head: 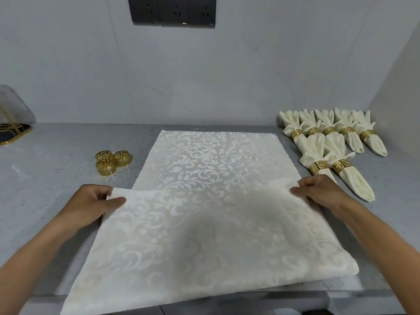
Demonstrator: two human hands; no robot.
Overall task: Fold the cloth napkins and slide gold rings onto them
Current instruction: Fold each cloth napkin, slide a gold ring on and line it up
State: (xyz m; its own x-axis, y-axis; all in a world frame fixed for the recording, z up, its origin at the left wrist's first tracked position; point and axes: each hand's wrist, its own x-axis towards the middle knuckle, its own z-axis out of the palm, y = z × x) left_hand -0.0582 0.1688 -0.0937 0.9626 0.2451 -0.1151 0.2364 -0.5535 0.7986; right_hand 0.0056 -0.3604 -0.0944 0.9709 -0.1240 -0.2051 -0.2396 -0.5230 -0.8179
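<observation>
A grey speckled counter (56, 189) is sitting against a pale wall, with a person's two bare hands folding a cream napkin (211, 169) on it.

The left hand (91, 204) is pinching the napkin's near left corner between thumb and fingers, and the right hand (318, 192) is gripping the near right corner the same way; together they are lifting the near edge up over the patterned cloth lying flat between them. Three loose gold rings (112, 162) are resting just beyond the left hand. Finished ringed napkins (334, 142) are lying in rows beyond the right hand. Black wall sockets (171, 10) are showing high above.
</observation>
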